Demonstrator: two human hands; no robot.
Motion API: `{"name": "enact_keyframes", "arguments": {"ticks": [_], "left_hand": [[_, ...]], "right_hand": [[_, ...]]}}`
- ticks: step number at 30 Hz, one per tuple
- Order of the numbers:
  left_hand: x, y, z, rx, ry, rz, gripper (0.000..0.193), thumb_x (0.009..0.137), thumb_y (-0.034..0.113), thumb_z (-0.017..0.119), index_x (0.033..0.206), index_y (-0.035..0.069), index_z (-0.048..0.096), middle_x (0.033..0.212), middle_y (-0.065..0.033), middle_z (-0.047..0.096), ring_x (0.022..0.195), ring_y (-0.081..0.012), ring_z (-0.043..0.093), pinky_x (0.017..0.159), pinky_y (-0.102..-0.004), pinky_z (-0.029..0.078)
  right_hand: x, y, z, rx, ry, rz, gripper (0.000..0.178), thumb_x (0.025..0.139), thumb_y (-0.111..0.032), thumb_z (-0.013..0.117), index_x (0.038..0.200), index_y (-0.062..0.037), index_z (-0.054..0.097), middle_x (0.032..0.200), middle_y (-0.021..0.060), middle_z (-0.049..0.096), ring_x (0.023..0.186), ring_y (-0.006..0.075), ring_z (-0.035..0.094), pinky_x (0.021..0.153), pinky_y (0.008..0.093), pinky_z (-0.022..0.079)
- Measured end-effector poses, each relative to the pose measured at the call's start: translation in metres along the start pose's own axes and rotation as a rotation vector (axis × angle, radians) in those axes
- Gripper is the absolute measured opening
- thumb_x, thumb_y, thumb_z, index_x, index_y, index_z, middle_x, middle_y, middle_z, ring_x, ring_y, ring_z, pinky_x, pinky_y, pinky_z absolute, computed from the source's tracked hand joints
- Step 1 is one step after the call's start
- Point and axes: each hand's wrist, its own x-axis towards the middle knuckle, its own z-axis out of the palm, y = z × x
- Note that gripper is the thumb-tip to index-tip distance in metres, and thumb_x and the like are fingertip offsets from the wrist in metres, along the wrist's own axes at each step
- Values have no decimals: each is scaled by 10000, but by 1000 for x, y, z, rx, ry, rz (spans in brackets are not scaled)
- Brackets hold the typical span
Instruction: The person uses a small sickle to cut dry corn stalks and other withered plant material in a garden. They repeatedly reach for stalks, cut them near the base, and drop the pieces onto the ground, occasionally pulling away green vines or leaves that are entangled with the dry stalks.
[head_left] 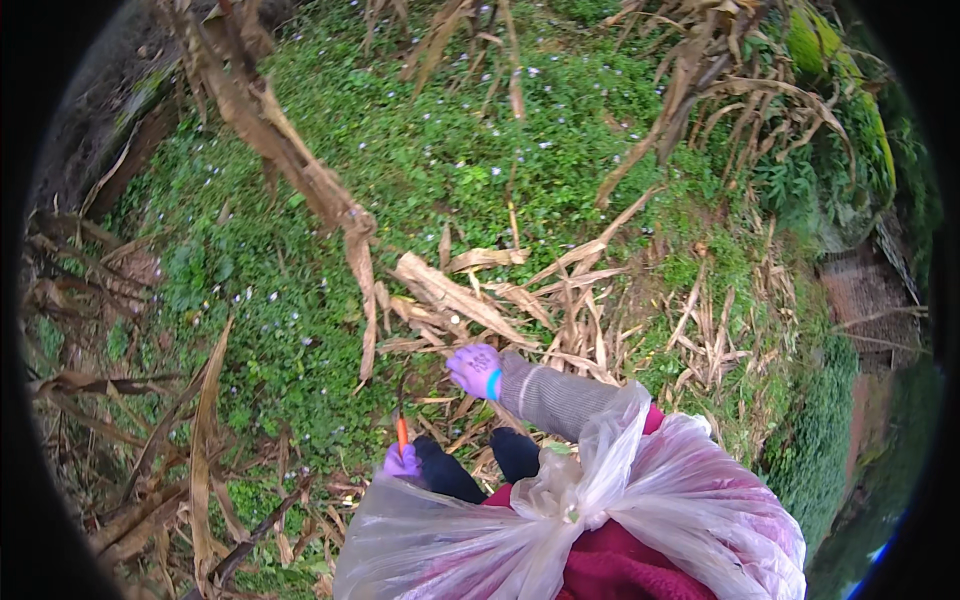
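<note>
My left hand, in a purple glove, is closed round the orange handle of a tool low in the view. A thin dark part rises from the handle; its full shape is lost against the ground. To the right, my right hand, in a purple glove with a blue cuff, is held over dry corn leaves. Its short-looking fingers point left and appear apart, with nothing visible in them. Clear plastic sheeting is knotted in front of my body, over red clothing.
Low green plants with small pale flowers cover the ground ahead. A dry corn stalk slants in from the upper left, and more withered stalks stand at the upper right. Brown leaves rise at the left.
</note>
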Motion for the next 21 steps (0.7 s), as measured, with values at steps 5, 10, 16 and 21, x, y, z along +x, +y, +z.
{"name": "enact_keyframes", "arguments": {"ticks": [5,10,16,21], "left_hand": [[34,-43,-6,255,98,-107,301,927,287,515,1109,49,540,610,-23,537,500,-139,508,469,-305,410],[83,-91,0,523,-11,4,334,947,298,480,1158,39,476,613,-16,520,461,-103,464,429,-271,405],[174,-67,41,600,-54,52,271,952,279,474,1059,37,531,645,-47,558,516,-146,522,489,-314,444],[260,-38,100,707,24,-191,342,957,329,451,1117,45,554,784,-121,623,678,-221,607,635,-378,488]], "right_hand": [[89,-32,-6,-347,-224,-80,164,797,-229,562,942,-159,590,909,56,551,902,232,534,782,398,396],[140,20,-35,-662,-517,156,229,834,-91,516,1045,-114,602,960,81,571,941,237,550,827,382,425],[122,133,-17,-434,-759,567,313,908,-311,481,1026,-65,635,1041,135,661,911,252,653,803,400,507],[101,150,-36,-300,-652,633,425,897,-443,482,1074,-86,631,1039,109,656,967,259,630,824,405,501]]}}
